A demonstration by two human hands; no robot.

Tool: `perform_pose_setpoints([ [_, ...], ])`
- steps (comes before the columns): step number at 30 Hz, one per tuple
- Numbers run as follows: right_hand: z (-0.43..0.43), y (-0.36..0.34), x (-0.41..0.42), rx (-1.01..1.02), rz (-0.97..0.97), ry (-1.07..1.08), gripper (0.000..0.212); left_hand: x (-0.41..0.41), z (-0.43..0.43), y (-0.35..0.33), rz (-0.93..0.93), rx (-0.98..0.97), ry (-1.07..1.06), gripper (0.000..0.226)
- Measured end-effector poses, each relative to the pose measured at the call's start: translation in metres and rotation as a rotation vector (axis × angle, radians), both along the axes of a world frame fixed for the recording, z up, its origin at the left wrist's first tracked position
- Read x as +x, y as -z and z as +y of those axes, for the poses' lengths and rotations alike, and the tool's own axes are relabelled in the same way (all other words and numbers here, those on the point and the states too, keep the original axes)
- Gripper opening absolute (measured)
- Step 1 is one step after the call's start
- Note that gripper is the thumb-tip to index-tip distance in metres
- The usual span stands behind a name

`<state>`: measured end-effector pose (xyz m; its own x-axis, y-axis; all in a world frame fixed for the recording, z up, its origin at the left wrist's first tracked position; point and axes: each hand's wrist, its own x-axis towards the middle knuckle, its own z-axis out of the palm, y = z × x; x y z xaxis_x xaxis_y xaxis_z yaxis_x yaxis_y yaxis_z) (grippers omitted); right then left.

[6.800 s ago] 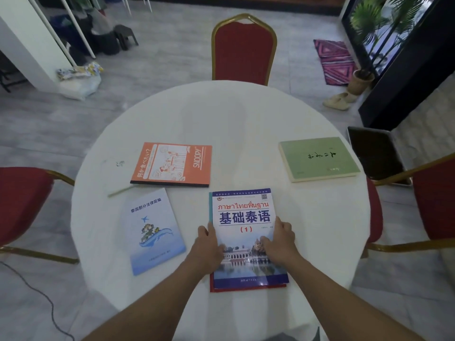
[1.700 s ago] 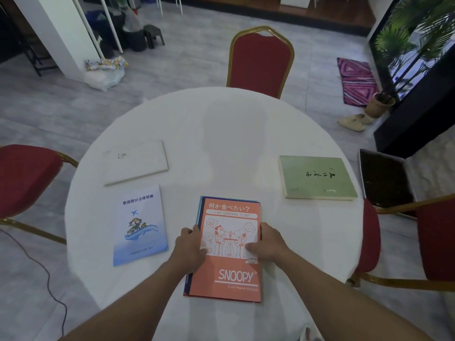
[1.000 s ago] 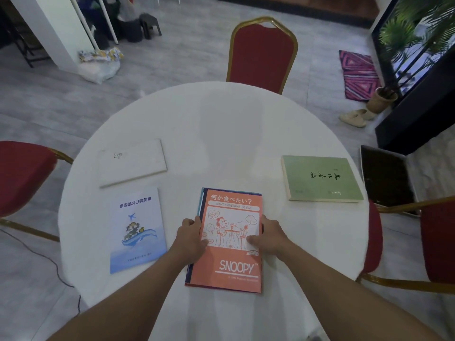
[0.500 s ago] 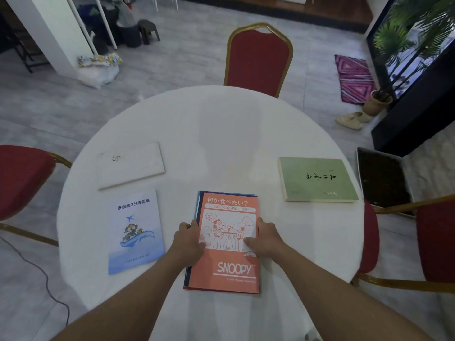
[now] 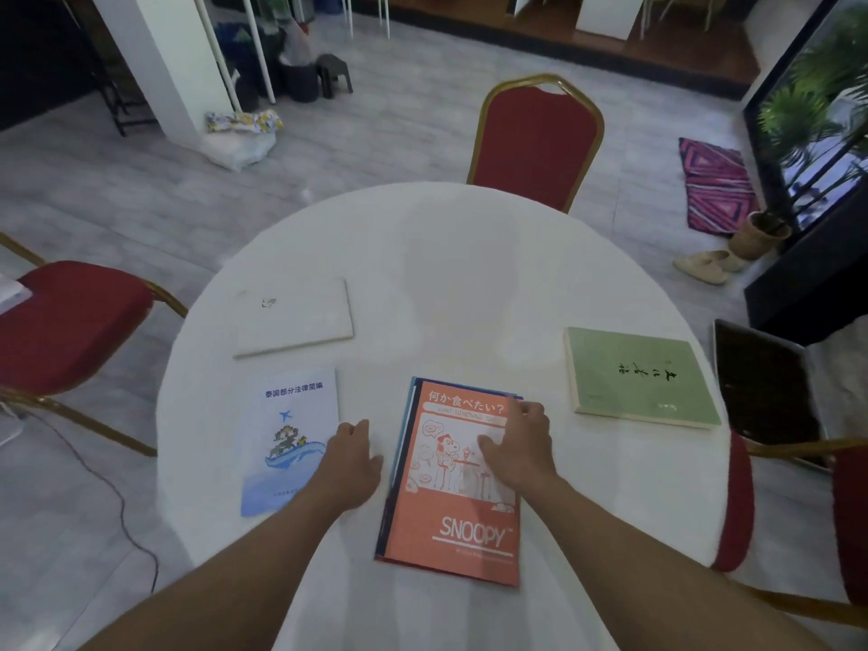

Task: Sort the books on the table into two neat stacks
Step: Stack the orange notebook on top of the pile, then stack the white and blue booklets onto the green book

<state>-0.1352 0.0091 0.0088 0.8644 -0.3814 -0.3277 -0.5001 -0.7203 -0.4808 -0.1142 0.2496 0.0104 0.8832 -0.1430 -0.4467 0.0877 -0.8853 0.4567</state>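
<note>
An orange Snoopy book (image 5: 458,523) lies on top of a blue-edged stack near the table's front. My right hand (image 5: 519,444) rests flat on its cover, fingers spread. My left hand (image 5: 354,455) lies on the tablecloth between that stack and a light blue booklet (image 5: 286,429), its fingers reaching onto the booklet's right edge, holding nothing. A white book (image 5: 293,321) lies at the far left. A green book (image 5: 641,375) lies apart at the right.
The round table (image 5: 446,256) has a white cloth. Red chairs stand at the far side (image 5: 535,138), the left (image 5: 65,326) and the right (image 5: 850,519). A dark laptop (image 5: 765,392) lies on the right chair. A cable (image 5: 117,500) runs across the floor at left.
My left hand has left the Snoopy book's left edge and moved left to the blue booklet. My right hand has slid up along the cover.
</note>
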Motion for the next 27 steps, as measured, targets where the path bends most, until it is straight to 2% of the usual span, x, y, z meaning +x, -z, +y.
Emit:
perform_pose_setpoints([
  [6,0.062,-0.006,0.039,0.119,-0.003,-0.228,0.067,0.011,0.072,0.004,-0.077,0.087,-0.181,0.043],
  [10,0.113,0.006,0.062,0.186,0.066,-0.370,0.073,0.014,0.113,0.012,-0.010,0.180,-0.300,0.048],
  [15,0.164,0.025,0.079,0.185,0.170,-0.471,0.071,0.018,0.130,0.014,0.036,0.163,-0.368,0.050],
  [19,0.192,0.034,0.086,0.180,0.204,-0.450,0.043,0.025,0.132,0.020,0.047,0.092,-0.420,0.052],
  [22,0.200,0.036,0.090,0.199,0.212,-0.405,0.052,0.031,0.131,0.022,0.060,0.084,-0.428,0.055],
  [27,0.194,0.035,0.108,0.243,0.297,-0.379,0.043,0.039,0.134,0.020,0.125,-0.021,-0.540,0.053],
])
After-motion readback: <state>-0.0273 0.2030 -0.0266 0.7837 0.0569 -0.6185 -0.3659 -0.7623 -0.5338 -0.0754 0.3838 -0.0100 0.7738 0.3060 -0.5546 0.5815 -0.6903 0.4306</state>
